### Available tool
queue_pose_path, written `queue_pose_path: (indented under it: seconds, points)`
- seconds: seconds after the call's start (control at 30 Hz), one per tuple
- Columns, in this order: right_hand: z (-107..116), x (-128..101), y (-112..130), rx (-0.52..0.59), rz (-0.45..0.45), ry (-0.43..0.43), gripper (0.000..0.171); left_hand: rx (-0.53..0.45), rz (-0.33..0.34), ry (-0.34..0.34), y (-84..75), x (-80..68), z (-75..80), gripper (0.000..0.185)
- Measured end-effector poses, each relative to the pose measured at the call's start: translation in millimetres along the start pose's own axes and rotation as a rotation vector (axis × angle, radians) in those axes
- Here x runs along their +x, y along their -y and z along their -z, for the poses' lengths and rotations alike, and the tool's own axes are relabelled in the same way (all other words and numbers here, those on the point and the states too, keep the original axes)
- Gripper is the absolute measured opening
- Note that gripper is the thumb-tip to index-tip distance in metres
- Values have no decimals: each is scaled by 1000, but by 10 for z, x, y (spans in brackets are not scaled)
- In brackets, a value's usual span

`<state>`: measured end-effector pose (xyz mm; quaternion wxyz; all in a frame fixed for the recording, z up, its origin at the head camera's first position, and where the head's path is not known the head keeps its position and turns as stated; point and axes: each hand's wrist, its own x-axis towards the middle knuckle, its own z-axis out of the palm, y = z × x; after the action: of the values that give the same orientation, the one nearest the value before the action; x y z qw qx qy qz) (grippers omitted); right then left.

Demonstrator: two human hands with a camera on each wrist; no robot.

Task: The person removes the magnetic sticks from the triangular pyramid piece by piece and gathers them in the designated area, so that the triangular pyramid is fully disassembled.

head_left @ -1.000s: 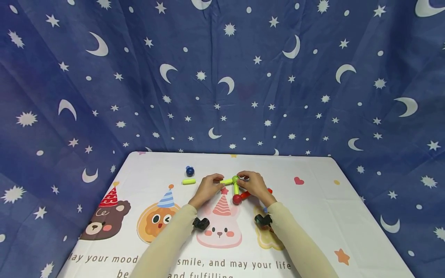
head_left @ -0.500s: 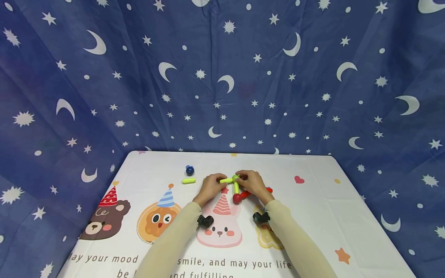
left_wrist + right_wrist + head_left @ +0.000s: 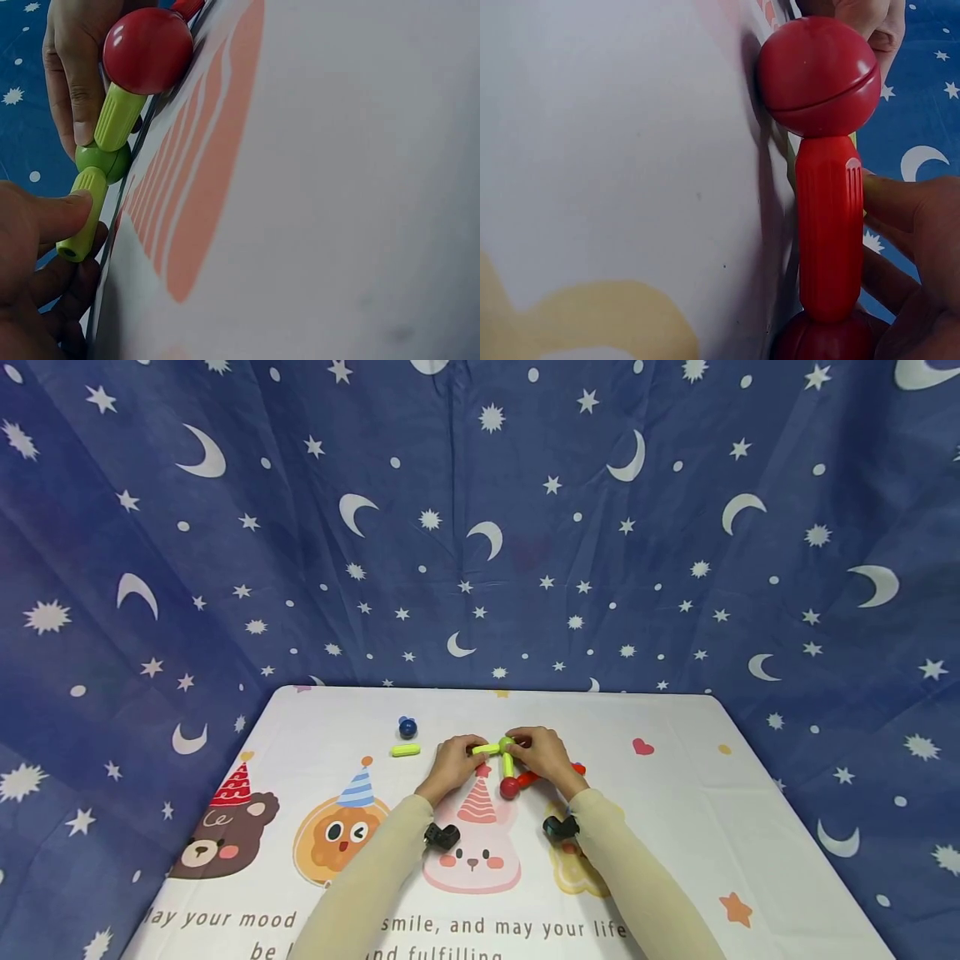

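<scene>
Rod-and-ball frame [image 3: 510, 767] — flat, green-red.

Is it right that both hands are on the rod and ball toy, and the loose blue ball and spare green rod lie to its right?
Not quite. The head view shows the blue ball and spare green rod lying left of the toy, not right. Both the left hand and right hand are on it.

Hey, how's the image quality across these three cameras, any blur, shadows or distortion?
Head view: evenly lit, sharp, wide-angle bending at the edges. Left wrist view: tilted, dim lower corner, red ball glossy, left hand soft. Right wrist view: tilted, red rod sharp, casting a shadow on the cloth.
</scene>
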<state>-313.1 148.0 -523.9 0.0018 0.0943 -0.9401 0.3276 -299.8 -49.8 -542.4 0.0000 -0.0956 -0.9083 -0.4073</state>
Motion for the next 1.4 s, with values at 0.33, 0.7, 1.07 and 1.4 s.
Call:
queue_pose_path:
  seconds: [0.33, 0.7, 1.07, 1.4]
  points:
    - [5, -3, 5, 27, -14, 6, 30, -74, 11, 17, 20, -59, 68, 22]
    - [-1, -12, 9, 39, -41, 10, 30, -104, -10, 5, 113, -179, 227, 22]
    - [5, -9, -6, 59, -28, 12, 30, -116, -27, -27, 170, -333, 397, 22]
    - [-4, -2, -25, 73, -34, 13, 31, -83, -48, -42, 259, -505, 568, 22]
